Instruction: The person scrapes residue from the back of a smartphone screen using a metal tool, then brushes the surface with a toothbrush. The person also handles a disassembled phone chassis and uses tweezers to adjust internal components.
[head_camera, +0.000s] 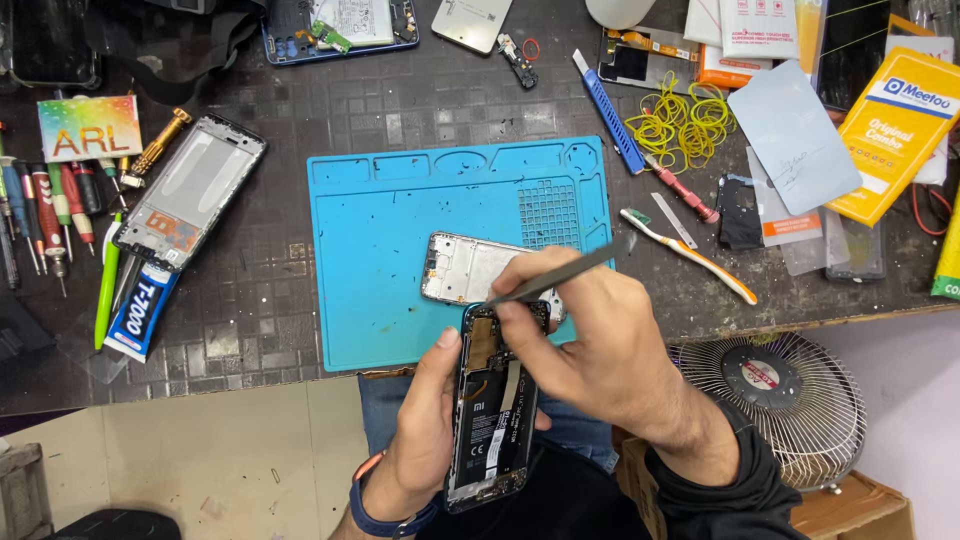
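The dark worktable spans the upper view, with the blue repair mat at its centre and a phone frame lying on the mat's lower part. At 6 o'clock from that frame, off the table edge, the opened phone sits upright, clamped in the left hand, thumb on its left edge. The right hand, reaching in from 4 o'clock, pinches tweezers closed, the tip at the phone's top end. A fan stands at 3 o'clock.
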